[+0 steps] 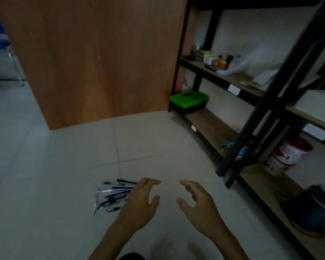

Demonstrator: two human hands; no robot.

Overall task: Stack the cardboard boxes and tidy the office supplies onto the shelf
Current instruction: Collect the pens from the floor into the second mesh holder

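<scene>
Head view: my left hand (141,199) and right hand (197,201) hover above the tiled floor (64,166), each grip slack and empty. A pile of pens (114,196) lies on the floor just beside my left hand. The shelf (210,124) stands to my right.

Blurry, unidentifiable clutter (217,62) on shelf (231,78)

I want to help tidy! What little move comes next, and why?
Probably lower the left grip onto the pens and gather them: they lie scattered on the floor right beside it, and it holds nothing.
</scene>
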